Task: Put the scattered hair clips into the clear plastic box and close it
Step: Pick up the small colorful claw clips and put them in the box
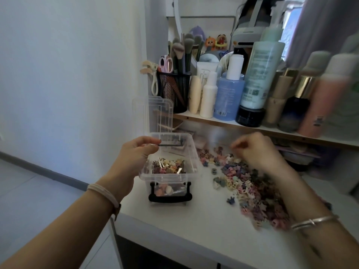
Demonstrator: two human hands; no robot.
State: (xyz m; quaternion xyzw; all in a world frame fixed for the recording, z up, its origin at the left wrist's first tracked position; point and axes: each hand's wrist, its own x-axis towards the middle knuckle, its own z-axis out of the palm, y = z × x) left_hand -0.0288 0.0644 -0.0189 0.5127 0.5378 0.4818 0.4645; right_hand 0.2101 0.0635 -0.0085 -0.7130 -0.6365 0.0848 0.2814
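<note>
Box (191,152) open, long axis pointing away; left hand (134,158) at far rim.

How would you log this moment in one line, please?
box open, part full | left hand holds box rim | right hand over clips, grasp unclear

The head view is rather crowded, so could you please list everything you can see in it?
clear plastic box: one, clear with black latch, lid raised, on the table's left.
hair clips: many, mixed pastels, scattered right of box; more inside it.
table: one, white.
shelf: one, white-topped, behind the table.
mesh cup: one, black, on shelf, holding brushes.
bottles: several, white, blue, pink, on shelf.
left hand: one, fingers curled at box's far rim, grip unclear.
right hand: one, blurred, curled over the clip pile.
</note>
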